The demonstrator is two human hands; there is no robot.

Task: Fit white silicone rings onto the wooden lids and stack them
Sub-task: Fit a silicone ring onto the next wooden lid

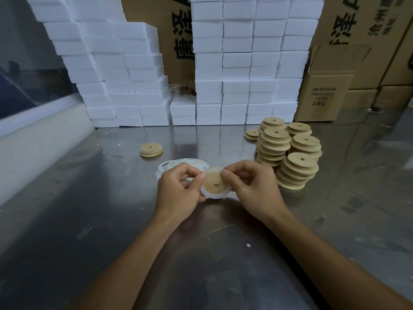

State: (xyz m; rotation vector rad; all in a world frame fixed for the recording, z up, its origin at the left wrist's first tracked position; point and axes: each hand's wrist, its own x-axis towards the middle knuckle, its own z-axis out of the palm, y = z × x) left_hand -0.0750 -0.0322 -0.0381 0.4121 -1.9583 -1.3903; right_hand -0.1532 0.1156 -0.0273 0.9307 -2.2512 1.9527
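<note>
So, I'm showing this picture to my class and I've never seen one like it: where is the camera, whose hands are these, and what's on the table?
There is no machine here. The one picture comes from a camera worn on a person's head, looking forward and down at their own bare hands. The left hand and right hand together hold a round wooden lid with a small hole, and a white silicone ring lies around its edge. On the steel table lie more white rings behind the hands, stacks of lids on the right, and a short separate stack on the left. White foam blocks and cardboard boxes stand behind.
</note>
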